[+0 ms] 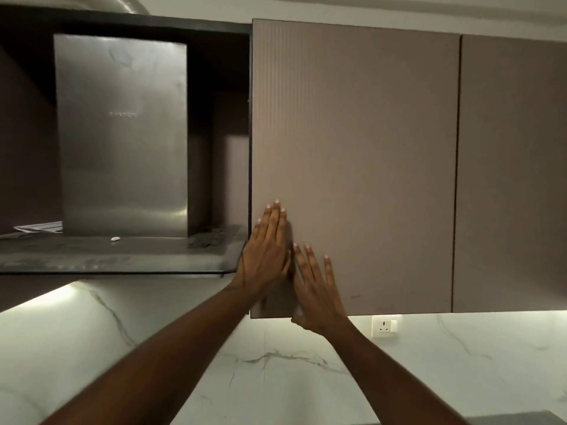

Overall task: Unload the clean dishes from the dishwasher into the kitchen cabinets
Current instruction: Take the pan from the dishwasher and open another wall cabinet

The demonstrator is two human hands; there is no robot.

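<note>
Head view looked up from below: both forearms rose from the bottom of the frame toward an upper cabinet. Nearest the camera, the right hand (319, 289) lay flat with fingers straight and spread, palm against the lower left part of the cabinet door (352, 148), its thumb at the door's bottom edge. Just beside it and a little higher, the left hand (265, 250) was likewise flat and straight-fingered, pressing near the door's left edge. Neither hand held anything. No dish and no dishwasher were in view, so where the clean dishes stood could not be told.

Judging by this, the step in hand was working the cabinet door, which had no visible handle: either pressing it to release a push latch or pressing it closed. Which of the two could not be told. The next move likely called for fingers hooked round the left or bottom edge to swing the door out, if opening was meant.

Farther back, a second door (515, 167) adjoined on the right, a steel chimney hood (122, 133) stood in the recess to the left, and a wall socket (385, 326) sat on the marble backsplash (92, 338) below.
</note>
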